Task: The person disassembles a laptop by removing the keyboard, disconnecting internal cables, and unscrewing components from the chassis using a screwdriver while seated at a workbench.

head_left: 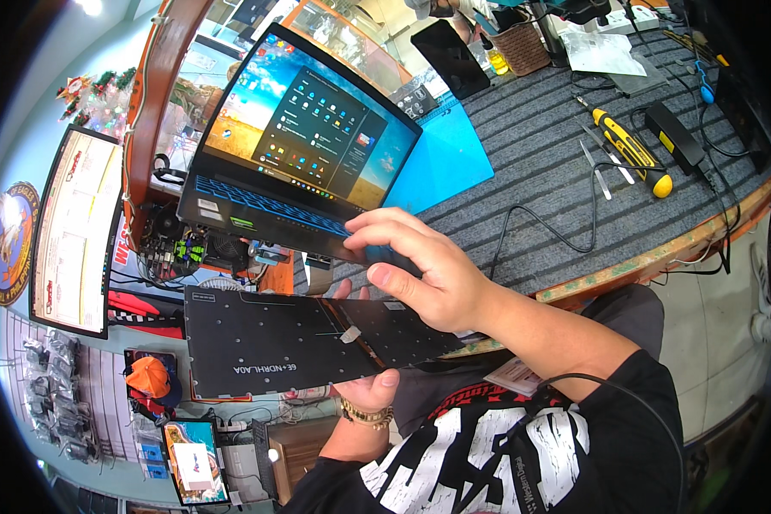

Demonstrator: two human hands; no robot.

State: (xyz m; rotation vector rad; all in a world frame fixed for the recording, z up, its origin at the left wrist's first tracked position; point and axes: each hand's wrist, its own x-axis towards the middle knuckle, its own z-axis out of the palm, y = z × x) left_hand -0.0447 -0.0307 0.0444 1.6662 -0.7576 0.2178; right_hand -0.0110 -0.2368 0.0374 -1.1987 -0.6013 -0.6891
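Note:
My left hand, a beaded bracelet on its wrist, grips a thin black laptop keyboard panel from below. Its thumb lies on the lower edge, and fingertips show past the upper edge. The panel's back faces me, with small holes, a brown ribbon strip and a piece of silvery tape. Above it stands an opened laptop, lit, with a menu of icons over a field wallpaper. My right hand reaches over the laptop's front right corner, fingers apart and holding nothing; whether the fingertips touch the laptop is hidden.
On the grey ribbed bench mat lie a yellow-black screwdriver, tweezers, a black power adapter and loose cables. A blue mat sits behind the laptop. At left are a monitor and an exposed circuit board.

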